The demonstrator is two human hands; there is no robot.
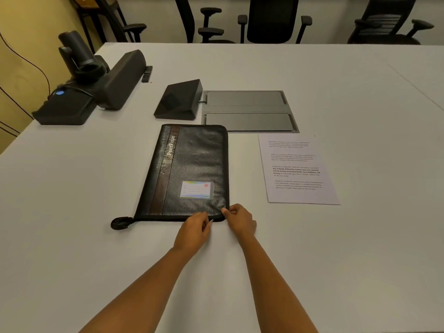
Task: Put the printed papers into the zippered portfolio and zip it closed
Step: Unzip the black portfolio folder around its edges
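Left hand (195, 226): fingers curled, pinching at the near edge of the portfolio (192, 164), close to its right corner; what exactly it pinches is too small to tell.
Right hand (240, 218): thumb and curled fingers grip the portfolio's near right corner.
Portfolio: black, closed, flat on the desk (348, 260), a label card on its cover.
Printed papers (298, 169): flat on the desk, right of the portfolio, not touching it.
Behind: black wedge-shaped device (179, 99) beside a grey desk hatch (247, 111).

White table (360, 80) bears a soundbar (120, 80), a wedge console (179, 100); chairs (274, 20) behind
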